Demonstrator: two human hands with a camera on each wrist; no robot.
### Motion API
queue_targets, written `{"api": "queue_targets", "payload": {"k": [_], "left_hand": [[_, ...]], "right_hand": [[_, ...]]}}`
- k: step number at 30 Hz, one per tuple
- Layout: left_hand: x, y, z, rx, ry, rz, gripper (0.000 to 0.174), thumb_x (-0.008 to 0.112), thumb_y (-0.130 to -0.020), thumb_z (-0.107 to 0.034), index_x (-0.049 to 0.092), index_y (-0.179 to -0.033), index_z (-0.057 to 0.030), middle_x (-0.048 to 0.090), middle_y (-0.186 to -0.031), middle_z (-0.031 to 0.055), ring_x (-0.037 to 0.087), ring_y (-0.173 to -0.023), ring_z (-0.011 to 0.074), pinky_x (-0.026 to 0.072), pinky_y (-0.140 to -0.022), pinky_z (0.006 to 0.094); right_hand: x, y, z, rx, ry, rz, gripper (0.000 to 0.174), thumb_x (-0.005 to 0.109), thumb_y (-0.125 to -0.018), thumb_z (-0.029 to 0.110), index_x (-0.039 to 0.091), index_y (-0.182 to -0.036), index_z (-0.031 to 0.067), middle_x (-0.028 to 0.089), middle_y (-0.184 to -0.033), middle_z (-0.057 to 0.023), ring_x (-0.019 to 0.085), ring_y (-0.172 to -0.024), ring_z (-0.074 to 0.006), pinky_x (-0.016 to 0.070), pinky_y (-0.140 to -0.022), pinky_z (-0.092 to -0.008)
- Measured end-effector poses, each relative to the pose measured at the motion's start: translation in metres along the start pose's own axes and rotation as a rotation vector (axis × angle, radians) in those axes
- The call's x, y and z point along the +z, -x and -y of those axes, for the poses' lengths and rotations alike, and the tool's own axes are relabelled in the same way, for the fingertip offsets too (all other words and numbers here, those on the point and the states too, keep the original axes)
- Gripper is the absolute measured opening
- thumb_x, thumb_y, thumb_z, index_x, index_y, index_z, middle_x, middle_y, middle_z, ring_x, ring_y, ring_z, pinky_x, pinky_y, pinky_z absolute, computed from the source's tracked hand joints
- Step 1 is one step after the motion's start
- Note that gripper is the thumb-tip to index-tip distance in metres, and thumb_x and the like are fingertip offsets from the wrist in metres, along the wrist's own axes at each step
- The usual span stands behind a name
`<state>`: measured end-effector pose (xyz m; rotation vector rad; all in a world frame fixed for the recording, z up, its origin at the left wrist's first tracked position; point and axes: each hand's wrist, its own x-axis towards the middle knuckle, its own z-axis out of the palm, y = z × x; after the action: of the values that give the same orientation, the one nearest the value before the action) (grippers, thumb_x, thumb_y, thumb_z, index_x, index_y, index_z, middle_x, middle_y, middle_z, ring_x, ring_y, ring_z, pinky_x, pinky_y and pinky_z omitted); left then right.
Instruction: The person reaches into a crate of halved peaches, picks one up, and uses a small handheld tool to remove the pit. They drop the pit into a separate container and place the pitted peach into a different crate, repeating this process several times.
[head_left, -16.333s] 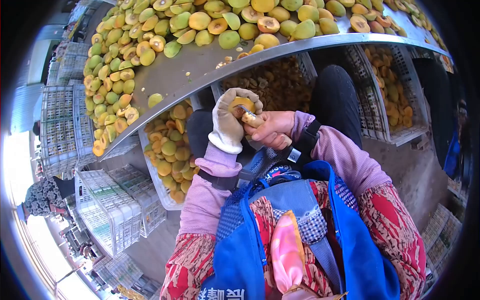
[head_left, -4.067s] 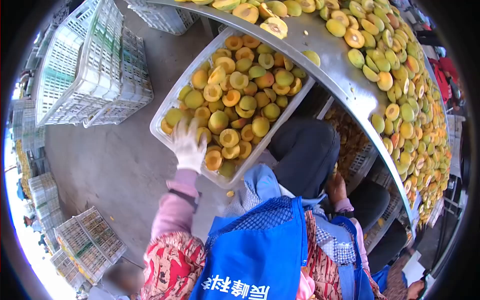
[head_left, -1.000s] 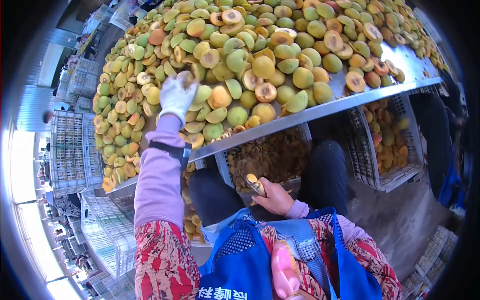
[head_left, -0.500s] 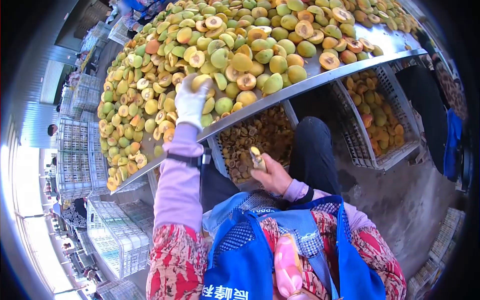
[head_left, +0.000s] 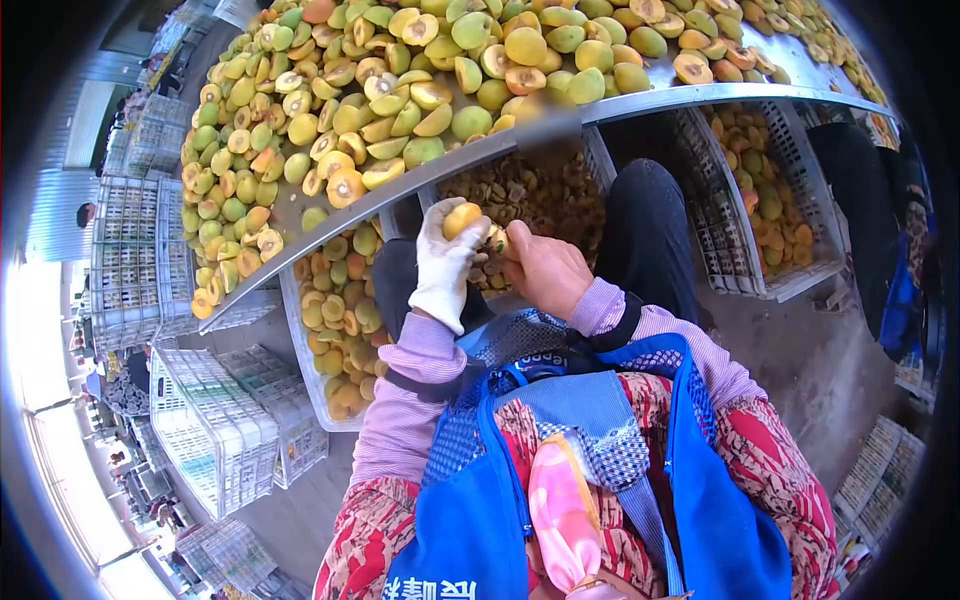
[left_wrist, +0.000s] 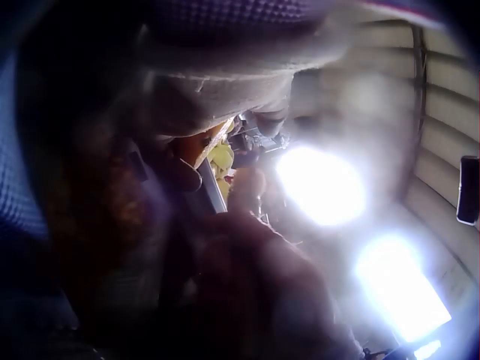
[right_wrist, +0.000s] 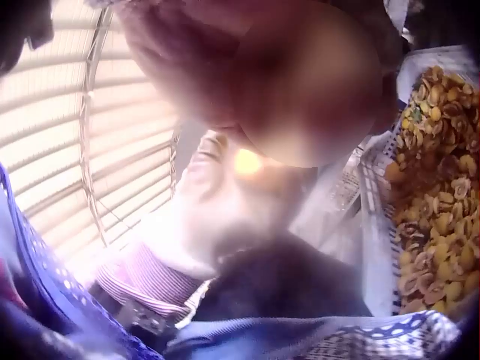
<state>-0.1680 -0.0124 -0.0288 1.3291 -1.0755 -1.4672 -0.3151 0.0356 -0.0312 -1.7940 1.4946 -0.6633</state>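
My gloved left hand [head_left: 440, 272] holds a yellow apricot half [head_left: 461, 220] in its curled fingers, above my lap. My bare right hand [head_left: 548, 270] grips a short wooden-handled pitting knife [head_left: 497, 239], brought right up against the fruit; its blade is hidden. In the left wrist view the glove [left_wrist: 217, 101] and the bare right hand [left_wrist: 262, 270] are close together and dark. The right wrist view shows the right hand [right_wrist: 300, 82] large and blurred above the gloved hand [right_wrist: 217, 210]. A heap of apricot halves [head_left: 330, 110], several with stones in them, covers much of the metal table.
The table's metal rim [head_left: 400, 185] curves in front of me. Beneath it stands a crate [right_wrist: 379, 232] of stones and scraps, between my knees. A crate [head_left: 308, 375] of pitted halves is at my left, another crate [head_left: 745, 265] at right. White crates [head_left: 215, 430] stand stacked at far left.
My left hand reached into the heap, picked up an apricot half, and has drawn it back to the knife. Earlier it was over the crate of pitted halves. The right hand keeps the knife.
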Motion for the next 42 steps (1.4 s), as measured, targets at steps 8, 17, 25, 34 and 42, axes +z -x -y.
{"api": "queue_targets", "payload": {"k": [8, 17, 25, 34, 42], "left_hand": [[-0.013, -0.022, 0.023, -0.405, 0.671, 0.062, 0.040, 0.044, -0.090, -0.044, 0.050, -0.106, -0.0081, 0.058, -0.095, 0.0099, 0.059, -0.081, 0.0260, 0.0520, -0.066, 0.0401], [-0.002, -0.031, 0.035, -0.227, 0.690, 0.150, 0.041, 0.038, -0.093, -0.036, 0.047, -0.115, -0.0023, 0.053, -0.114, 0.0132, 0.053, -0.102, 0.0268, 0.0423, -0.090, 0.0384], [0.000, -0.034, 0.037, -0.349, 0.654, 0.251, 0.032, 0.039, -0.091, -0.021, 0.048, -0.114, -0.0014, 0.056, -0.109, 0.0139, 0.054, -0.103, 0.0266, 0.0455, -0.088, 0.0419], [0.009, -0.031, 0.058, -0.243, 0.598, 0.190, 0.031, 0.043, -0.093, -0.027, 0.051, -0.110, -0.0021, 0.055, -0.109, 0.0104, 0.054, -0.099, 0.0201, 0.0427, -0.090, 0.0331], [0.021, -0.023, 0.051, -0.327, 0.377, 0.107, 0.041, 0.043, -0.092, -0.041, 0.055, -0.107, -0.0048, 0.058, -0.099, 0.0082, 0.057, -0.087, 0.0163, 0.0461, -0.079, 0.0278]], "right_hand": [[-0.007, -0.009, -0.025, 0.558, -0.714, 0.062, 0.029, 0.056, -0.084, 0.027, 0.048, -0.090, -0.0002, 0.054, -0.069, -0.0148, 0.057, -0.063, -0.0259, 0.0451, -0.060, -0.0376], [0.012, -0.025, -0.026, 0.378, -0.681, -0.017, 0.026, 0.056, -0.086, 0.026, 0.047, -0.087, 0.0023, 0.051, -0.064, -0.0047, 0.047, -0.047, -0.0116, 0.0382, -0.043, -0.0284], [0.009, -0.036, -0.033, 0.410, -0.855, -0.216, 0.023, 0.060, -0.082, 0.016, 0.050, -0.098, 0.0024, 0.054, -0.070, -0.0021, 0.048, -0.047, -0.0065, 0.0397, -0.040, -0.0209], [0.015, -0.037, -0.040, 0.318, -0.468, -0.258, 0.034, 0.064, -0.072, 0.013, 0.048, -0.100, 0.0019, 0.057, -0.092, -0.0212, 0.056, -0.088, -0.0370, 0.0439, -0.079, -0.0384], [0.023, -0.036, -0.048, 0.238, -0.470, -0.232, 0.032, 0.063, -0.073, 0.008, 0.050, -0.101, 0.0010, 0.056, -0.082, -0.0109, 0.055, -0.075, -0.0197, 0.0454, -0.069, -0.0314]]}}
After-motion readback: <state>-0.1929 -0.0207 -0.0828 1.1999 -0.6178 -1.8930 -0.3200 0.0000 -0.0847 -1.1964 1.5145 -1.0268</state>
